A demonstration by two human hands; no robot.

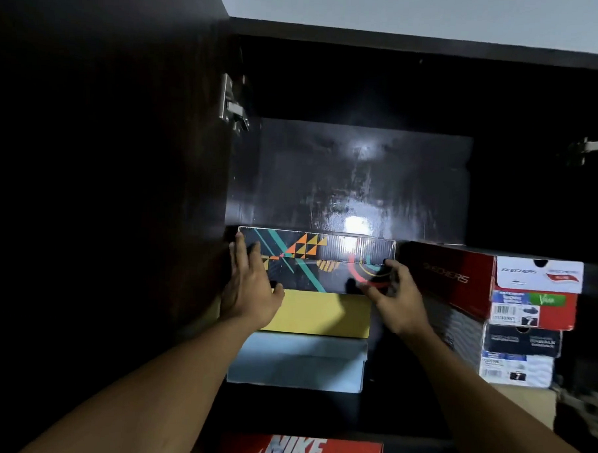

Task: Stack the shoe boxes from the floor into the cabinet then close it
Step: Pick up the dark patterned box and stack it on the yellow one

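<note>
A black patterned cardboard shoe box lies level atop a yellow box and a pale blue box. The dark wooden cabinet stands open.

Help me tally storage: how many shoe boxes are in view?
6: patterned box on top, yellow box beneath, light blue box lowest; red Skechers box at right, dark Skechers box under it; Nike box at bottom. Others may be hidden.

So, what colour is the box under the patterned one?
That box is yellow; head view.

- Red Nike box: lower part cut off by the bottom edge.
- Skechers box: label print too blurred to read.
- Right hand: fingers blurred.
</note>
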